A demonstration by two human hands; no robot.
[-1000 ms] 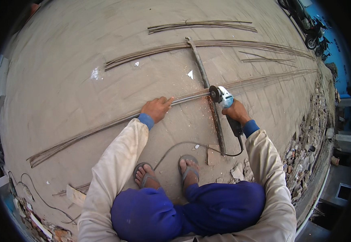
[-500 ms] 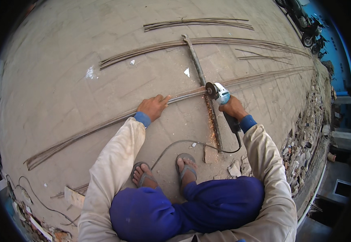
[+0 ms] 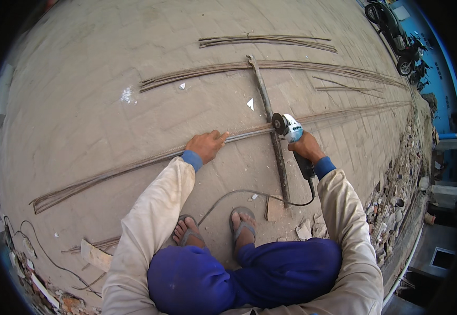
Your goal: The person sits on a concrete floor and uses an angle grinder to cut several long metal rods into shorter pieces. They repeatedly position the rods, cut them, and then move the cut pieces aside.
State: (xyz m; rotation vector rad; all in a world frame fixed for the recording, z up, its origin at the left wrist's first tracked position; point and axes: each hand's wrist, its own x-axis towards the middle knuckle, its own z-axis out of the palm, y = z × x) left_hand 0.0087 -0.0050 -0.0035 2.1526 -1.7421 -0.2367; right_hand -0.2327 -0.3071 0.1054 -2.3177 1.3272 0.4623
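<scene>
Squatting over the near bundle of rebar, left hand is pressing fingers flat on it, right hand is gripping the angle grinder, disc sitting where the rods are crossing a metal bar. No gap showing, so the cut's looking unfinished; two far bundles are lying untouched.

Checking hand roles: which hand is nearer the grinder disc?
Right. The right hand grips the grinder just behind the disc; the left hand presses the rods further left.
</scene>
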